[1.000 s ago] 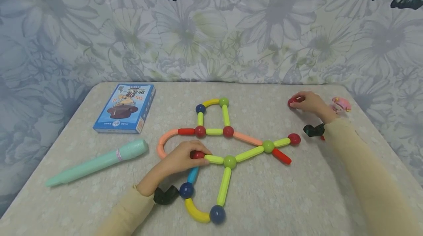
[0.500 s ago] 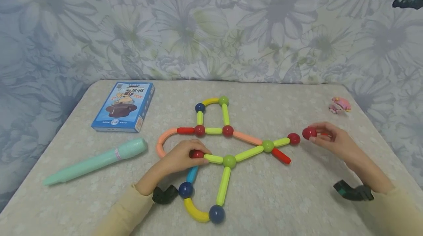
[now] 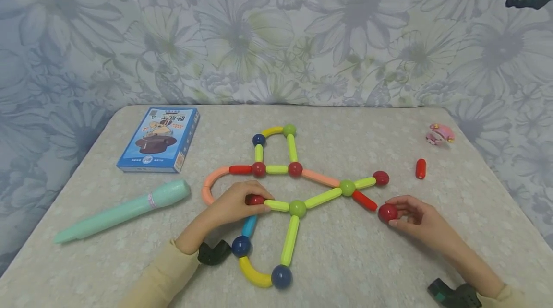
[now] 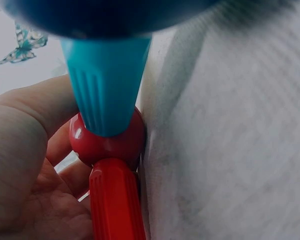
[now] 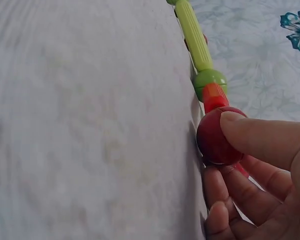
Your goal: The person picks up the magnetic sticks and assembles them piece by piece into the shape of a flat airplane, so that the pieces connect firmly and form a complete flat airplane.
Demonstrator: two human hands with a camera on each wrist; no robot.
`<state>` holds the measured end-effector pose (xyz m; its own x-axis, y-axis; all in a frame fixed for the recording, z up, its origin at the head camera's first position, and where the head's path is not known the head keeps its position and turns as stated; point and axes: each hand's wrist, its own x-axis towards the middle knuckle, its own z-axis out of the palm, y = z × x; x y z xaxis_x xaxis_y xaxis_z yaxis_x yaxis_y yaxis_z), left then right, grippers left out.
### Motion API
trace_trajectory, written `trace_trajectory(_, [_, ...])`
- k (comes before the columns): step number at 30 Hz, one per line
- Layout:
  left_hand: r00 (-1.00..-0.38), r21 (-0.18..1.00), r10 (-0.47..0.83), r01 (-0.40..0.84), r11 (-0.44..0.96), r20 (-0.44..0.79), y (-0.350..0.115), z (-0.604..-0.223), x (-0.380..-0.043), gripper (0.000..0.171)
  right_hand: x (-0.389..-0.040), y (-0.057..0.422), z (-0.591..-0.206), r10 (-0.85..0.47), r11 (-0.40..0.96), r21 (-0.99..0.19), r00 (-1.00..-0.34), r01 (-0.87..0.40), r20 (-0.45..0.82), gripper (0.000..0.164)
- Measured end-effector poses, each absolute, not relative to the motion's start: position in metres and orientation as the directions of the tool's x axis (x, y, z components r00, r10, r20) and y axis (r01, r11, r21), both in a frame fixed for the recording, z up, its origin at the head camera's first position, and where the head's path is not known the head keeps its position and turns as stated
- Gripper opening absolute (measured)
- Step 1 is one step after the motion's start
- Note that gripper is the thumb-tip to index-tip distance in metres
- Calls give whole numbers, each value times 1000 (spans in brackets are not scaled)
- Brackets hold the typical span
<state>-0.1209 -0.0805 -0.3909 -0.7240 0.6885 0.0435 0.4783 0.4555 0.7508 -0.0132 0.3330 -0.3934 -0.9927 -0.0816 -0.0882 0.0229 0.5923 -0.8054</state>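
A fish-like outline of coloured magnetic rods and balls lies on the table in the head view. My right hand (image 3: 421,224) pinches a red ball (image 3: 388,212) between thumb and fingers, at the free end of a short red rod (image 3: 365,200). Whether ball and rod touch I cannot tell. That rod joins a green ball (image 3: 347,188). On the left, my left hand (image 3: 235,202) grips another red ball (image 3: 256,200), partly covered by its fingers. The left wrist view shows a blue rod (image 4: 107,85) and a red rod (image 4: 116,205) meeting at that ball.
A loose red rod (image 3: 421,169) and a pink figurine (image 3: 440,134) lie at the right. A blue box (image 3: 157,139) stands at the back left, with a mint-green pen-shaped object (image 3: 123,212) in front of it. Floral cloth (image 3: 302,49) hangs behind the table.
My right hand has brought a red ball from the back right toward me, to the red rod's end, uncovering the loose red rod. My left hand keeps its grip in place.
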Motion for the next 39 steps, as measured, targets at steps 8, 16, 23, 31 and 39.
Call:
trace_trajectory(8, [-725, 748, 687, 478, 461, 40, -81, -390, -119, 21, -13, 328, -396, -57, 592, -806, -997, 16, -61, 41])
trace_trajectory(16, [-723, 750, 689, 484, 451, 52, -81, -390, -120, 21, -24, 334, -396, -71, 601, -799, -997, -27, -20, 40])
trace_trajectory(23, [-726, 758, 686, 473, 449, 47, -80, -395, -119, 21, -25, 339, -395, -85, 595, -803, -996, -42, -10, 41])
trace_trajectory(31, [-726, 754, 686, 477, 452, 48, -81, -394, -121, 21, -26, 338, -395, -99, 586, -808, -995, -56, -3, 42])
trace_trajectory(39, [-720, 754, 692, 485, 443, 56, -80, -391, -123, 21, -35, 358, -383, -106, 655, -747, -993, -114, 58, 34])
